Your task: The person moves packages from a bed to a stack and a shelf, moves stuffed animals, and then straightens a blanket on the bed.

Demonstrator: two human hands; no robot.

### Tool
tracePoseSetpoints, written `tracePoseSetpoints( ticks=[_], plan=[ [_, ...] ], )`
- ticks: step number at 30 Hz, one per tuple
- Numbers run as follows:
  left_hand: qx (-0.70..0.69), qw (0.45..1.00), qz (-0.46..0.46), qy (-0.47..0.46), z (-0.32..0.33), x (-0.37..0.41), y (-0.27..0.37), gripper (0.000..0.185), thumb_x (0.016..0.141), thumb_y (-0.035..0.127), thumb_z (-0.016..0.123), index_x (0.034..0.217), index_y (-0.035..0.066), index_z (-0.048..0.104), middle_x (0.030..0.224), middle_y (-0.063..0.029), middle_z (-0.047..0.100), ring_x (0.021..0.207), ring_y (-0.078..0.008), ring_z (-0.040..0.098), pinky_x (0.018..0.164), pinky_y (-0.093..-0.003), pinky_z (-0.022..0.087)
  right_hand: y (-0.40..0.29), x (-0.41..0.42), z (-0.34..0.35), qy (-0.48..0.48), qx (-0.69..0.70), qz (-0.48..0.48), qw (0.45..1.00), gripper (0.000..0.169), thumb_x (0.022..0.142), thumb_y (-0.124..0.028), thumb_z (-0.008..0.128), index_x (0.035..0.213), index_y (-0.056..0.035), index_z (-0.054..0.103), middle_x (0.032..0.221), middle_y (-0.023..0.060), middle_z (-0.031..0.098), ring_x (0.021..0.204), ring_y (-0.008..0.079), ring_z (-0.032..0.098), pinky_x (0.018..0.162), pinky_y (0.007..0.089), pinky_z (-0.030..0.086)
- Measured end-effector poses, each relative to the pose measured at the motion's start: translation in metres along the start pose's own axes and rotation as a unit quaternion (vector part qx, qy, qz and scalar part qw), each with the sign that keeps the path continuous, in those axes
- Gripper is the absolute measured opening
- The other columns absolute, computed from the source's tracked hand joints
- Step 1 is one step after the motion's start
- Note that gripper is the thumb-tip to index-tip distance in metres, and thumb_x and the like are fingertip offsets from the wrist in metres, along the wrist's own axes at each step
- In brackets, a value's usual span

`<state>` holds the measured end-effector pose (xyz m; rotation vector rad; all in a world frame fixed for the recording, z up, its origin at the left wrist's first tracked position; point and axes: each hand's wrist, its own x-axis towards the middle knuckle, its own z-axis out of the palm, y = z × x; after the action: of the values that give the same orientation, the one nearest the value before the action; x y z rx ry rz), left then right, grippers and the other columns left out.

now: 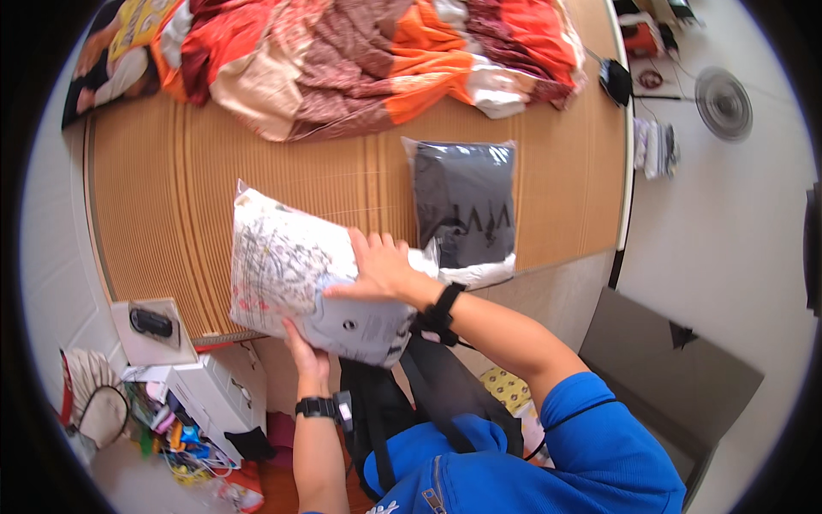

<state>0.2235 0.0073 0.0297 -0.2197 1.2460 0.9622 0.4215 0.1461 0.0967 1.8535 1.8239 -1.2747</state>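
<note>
A clear plastic bag of folded, patterned white fabric [276,257] is held up in front of me at the bed's near edge. My left hand [305,350] supports it from below, the thumb on its front and the other fingers hidden behind. My right hand [379,266] lies over its upper right side with fingers spread, thumb pointing left. Just beyond that hand, a second clear bag with dark grey folded fabric [459,193] rests flat on the striped bed mat [148,212]. White material shows at that bag's lower end.
A rumpled red, orange and brown patchwork cover [359,70] lies across the far side of the bed. At left stands a white drawer cabinet [215,392], with a dark object [151,322] on a board beside it. A fan [723,104] is at upper right, a grey panel [674,366] at lower right.
</note>
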Motion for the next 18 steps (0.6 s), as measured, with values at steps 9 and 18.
tracePoseSetpoints(
  ticks=[9,18],
  plan=[
    [0.225,0.96,0.165,-0.027,0.145,-0.06,-0.041,0.077,0.082,0.023,0.072,0.136,0.005,0.02,0.138,-0.0138,0.035,0.123,-0.0242,0.04,0.104,-0.0367,0.033,0.152,-0.128,-0.028,0.124,0.401,0.117,0.9,0.088,0.076,-0.057,0.065,0.13,0.0042,0.033,0.12,0.0264,0.051,0.112,0.0312,0.053,0.095,0.0379,0.041],
    [0.376,0.884,0.278,-0.015,0.291,-0.033,-0.119,0.086,0.071,0.027,0.08,0.129,-0.006,0.026,0.123,-0.0188,0.045,0.113,-0.0255,0.046,0.097,-0.0367,0.037,0.281,-0.137,-0.055,0.224,0.538,0.107,0.805,0.078,0.084,-0.054,0.06,0.124,0.006,0.03,0.117,0.0194,0.049,0.106,0.023,0.05,0.093,0.0344,0.041]
  ],
)
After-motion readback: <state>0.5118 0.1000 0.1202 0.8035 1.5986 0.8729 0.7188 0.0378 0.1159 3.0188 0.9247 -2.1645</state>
